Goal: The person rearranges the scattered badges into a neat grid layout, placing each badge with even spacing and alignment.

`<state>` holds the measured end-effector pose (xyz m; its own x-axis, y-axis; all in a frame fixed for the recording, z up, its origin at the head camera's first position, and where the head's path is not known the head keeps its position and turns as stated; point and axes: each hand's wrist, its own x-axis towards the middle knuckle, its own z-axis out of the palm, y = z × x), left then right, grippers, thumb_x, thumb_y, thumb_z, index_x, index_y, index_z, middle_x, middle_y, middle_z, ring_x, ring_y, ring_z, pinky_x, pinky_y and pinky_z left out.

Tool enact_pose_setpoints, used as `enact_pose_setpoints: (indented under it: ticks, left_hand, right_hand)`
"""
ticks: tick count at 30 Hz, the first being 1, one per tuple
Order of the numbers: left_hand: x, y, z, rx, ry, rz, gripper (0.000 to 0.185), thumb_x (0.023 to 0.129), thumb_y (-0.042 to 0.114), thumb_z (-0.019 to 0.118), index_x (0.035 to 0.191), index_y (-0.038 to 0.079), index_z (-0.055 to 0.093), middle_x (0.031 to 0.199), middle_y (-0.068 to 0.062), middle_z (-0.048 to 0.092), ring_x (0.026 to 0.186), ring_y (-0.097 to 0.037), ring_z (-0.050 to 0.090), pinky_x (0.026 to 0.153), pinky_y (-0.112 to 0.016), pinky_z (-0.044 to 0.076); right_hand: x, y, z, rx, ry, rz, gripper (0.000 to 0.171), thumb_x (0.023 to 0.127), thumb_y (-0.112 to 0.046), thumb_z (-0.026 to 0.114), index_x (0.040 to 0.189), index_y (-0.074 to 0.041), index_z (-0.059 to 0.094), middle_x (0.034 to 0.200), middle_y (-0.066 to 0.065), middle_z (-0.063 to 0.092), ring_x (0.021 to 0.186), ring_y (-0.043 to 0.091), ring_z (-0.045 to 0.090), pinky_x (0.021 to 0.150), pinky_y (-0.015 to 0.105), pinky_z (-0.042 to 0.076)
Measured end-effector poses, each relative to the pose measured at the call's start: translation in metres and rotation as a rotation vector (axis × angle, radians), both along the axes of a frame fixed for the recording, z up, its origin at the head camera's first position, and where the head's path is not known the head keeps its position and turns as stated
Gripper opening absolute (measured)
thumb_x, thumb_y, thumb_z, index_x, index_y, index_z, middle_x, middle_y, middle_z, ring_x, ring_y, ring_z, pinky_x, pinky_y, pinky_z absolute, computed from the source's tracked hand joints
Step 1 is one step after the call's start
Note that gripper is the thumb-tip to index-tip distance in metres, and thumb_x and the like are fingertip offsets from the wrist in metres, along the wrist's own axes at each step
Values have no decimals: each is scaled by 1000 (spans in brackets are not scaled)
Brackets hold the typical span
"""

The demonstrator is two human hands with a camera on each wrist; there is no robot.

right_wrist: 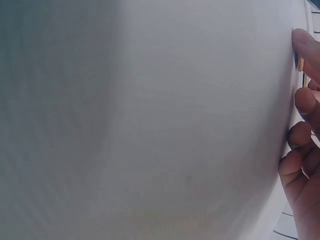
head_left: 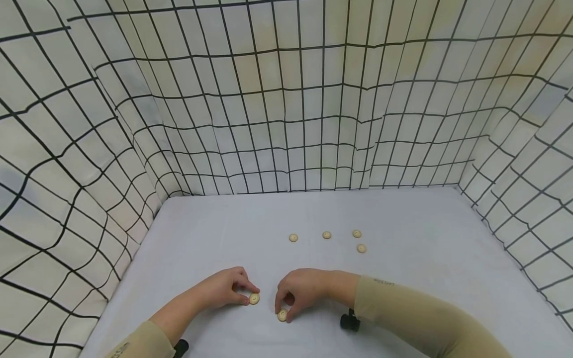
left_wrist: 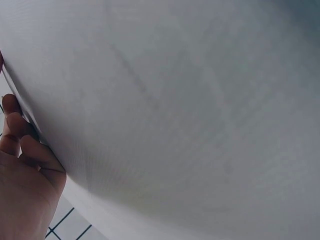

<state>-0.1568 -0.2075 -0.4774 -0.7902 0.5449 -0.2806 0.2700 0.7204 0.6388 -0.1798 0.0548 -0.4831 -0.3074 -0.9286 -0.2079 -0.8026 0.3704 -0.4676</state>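
In the head view, two bare hands work low over a white-covered table. My left hand (head_left: 226,288) pinches a round cream button (head_left: 254,299) between thumb and forefinger, at the table surface. Just to its right and slightly nearer, my right hand (head_left: 302,292) pinches a second cream button (head_left: 282,315), its fingers pointing down. The left wrist view catches the curled fingers (left_wrist: 20,125) of the left hand at the cloth; its button is hidden there. At the right wrist view's edge, a thin button rim (right_wrist: 300,62) shows by the right fingertips.
Farther back lie several more cream buttons: one to the left (head_left: 293,237), a middle button (head_left: 327,234), and a right pair, the rear button (head_left: 356,233) behind the nearer button (head_left: 361,248). White walls with black grid netting (head_left: 286,99) enclose the table (head_left: 215,223).
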Motion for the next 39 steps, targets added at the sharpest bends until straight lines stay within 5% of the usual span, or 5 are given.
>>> enact_pose_setpoints:
  ticks: [23, 39]
  left_hand:
    - [-2, -1, -2, -10, -7, -3, 25, 82, 26, 82, 106, 31, 79, 93, 12, 57, 82, -12, 49, 71, -28, 40]
    - [-2, -3, -4, -14, -16, 2, 25, 82, 28, 82, 105, 34, 78, 94, 13, 57, 84, -12, 49, 72, -28, 40]
  right_hand:
    - [-14, 41, 0, -69, -18, -188, 19, 81, -37, 82, 97, -29, 74, 74, -14, 56, 70, -2, 48, 68, 17, 40]
    - [-50, 97, 5, -71, -47, -461, 18, 80, -34, 83, 96, -32, 73, 76, -13, 58, 75, 6, 52, 70, 27, 44]
